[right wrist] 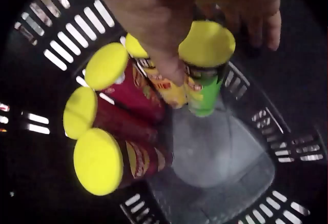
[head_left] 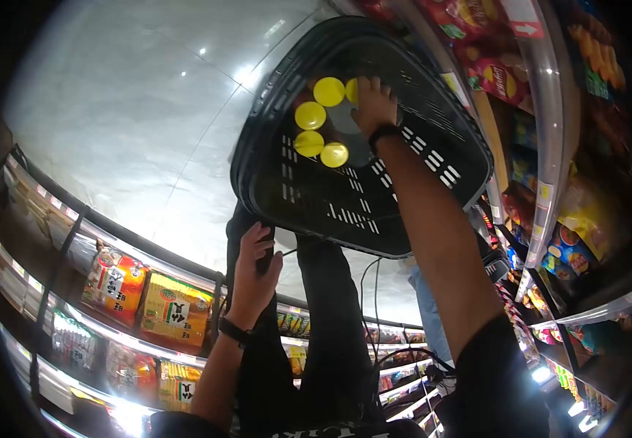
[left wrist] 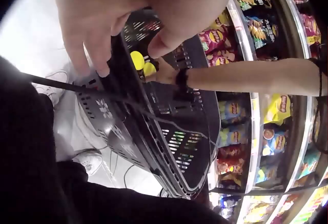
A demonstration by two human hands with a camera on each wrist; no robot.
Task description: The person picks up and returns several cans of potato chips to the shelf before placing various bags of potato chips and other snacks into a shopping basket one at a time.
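Inside a black shopping basket [head_left: 433, 95], my right hand [head_left: 378, 109] reaches down among several chip cans with yellow lids. A green can [right wrist: 204, 93] stands upright between thumb and fingers in the right wrist view. The thumb lies along its near side, while the fingers [right wrist: 272, 32] extend past the lid, apart from it. Beside it are a yellow-orange can [right wrist: 171, 93] and several red cans [right wrist: 136, 96], some leaning. My left hand [head_left: 254, 285] hangs with loose, spread fingers near the basket's near rim, holding nothing.
Shelves of chip bags [head_left: 502, 80] run close along the basket's right side. Packaged snacks [head_left: 177, 310] fill shelves at the lower left. Pale tiled floor [head_left: 148, 95] lies left of the basket. A black cable [left wrist: 118, 98] crosses in front of the basket in the left wrist view.
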